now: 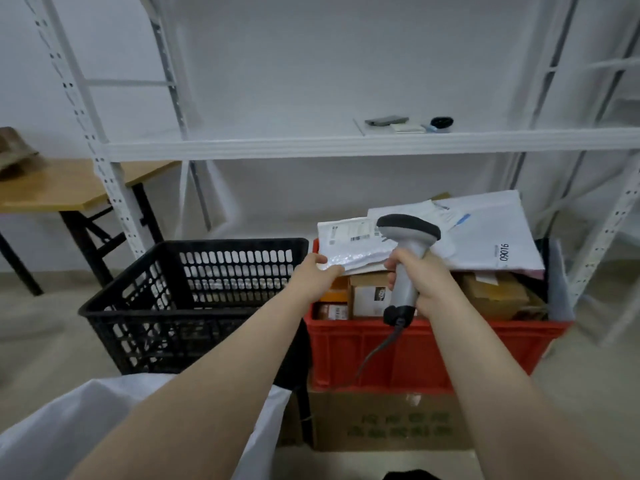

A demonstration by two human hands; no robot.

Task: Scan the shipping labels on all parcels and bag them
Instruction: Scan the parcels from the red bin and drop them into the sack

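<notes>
The scan step is in hand: the top parcel (349, 245), lying on the pile in the red crate (415, 348), is pinched at its near edge by the left hand (313, 277). The scanner (408, 244) is held tight in the right hand (427, 284), with fingers wrapped round its handle and its head just over the label (358, 232). Next, the head has to be aimed at the barcode and the parcel held flat, and then the parcel can likely be lifted out and put in the white bag (69, 427) at the lower left.
</notes>
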